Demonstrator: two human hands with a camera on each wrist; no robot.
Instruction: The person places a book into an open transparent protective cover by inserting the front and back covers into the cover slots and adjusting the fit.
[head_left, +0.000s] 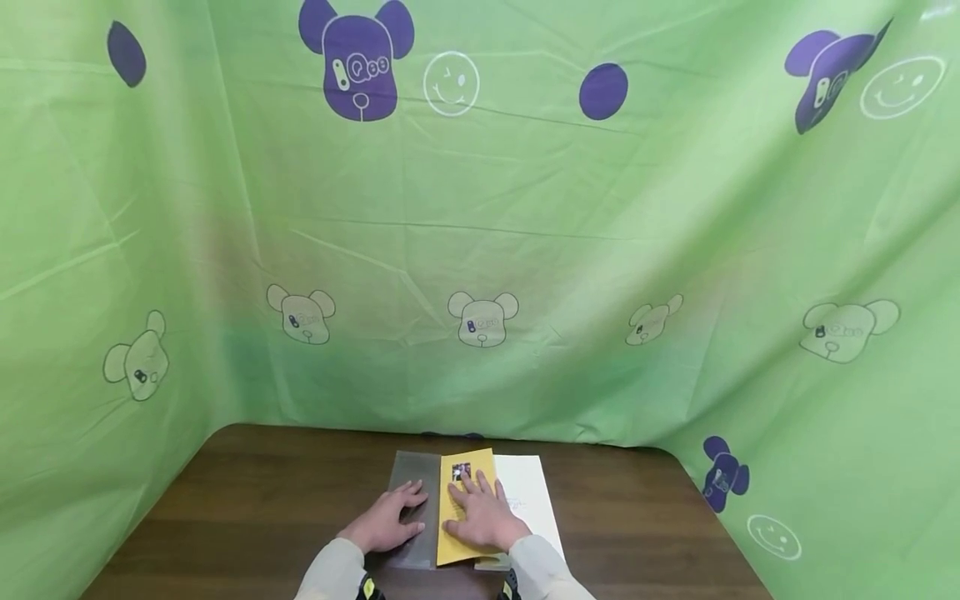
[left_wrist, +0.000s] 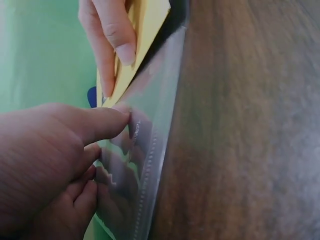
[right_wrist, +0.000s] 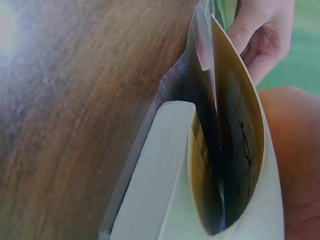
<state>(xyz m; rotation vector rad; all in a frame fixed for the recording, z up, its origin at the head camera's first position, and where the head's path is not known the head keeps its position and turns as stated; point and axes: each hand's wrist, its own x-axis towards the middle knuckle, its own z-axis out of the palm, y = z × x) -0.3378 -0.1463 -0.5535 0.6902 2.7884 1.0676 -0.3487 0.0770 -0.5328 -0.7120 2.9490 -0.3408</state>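
Note:
A book lies on the wooden table, its white page (head_left: 528,483) showing at the right in the head view. From its left side a yellow cover flap (head_left: 459,546) with a small photo spreads over part of that page. Further left extends a clear plastic book cover (head_left: 414,467). My left hand (head_left: 390,518) rests on this plastic, thumb and fingers touching it. My right hand (head_left: 483,515), fingers spread, presses on the yellow flap. In the right wrist view the flap bows up beside the thick page block (right_wrist: 155,160), and the plastic runs along it.
The brown wooden table (head_left: 637,517) surrounds the book. A green cloth (head_left: 525,208) with bear heads and smiley faces hangs behind it and on both sides.

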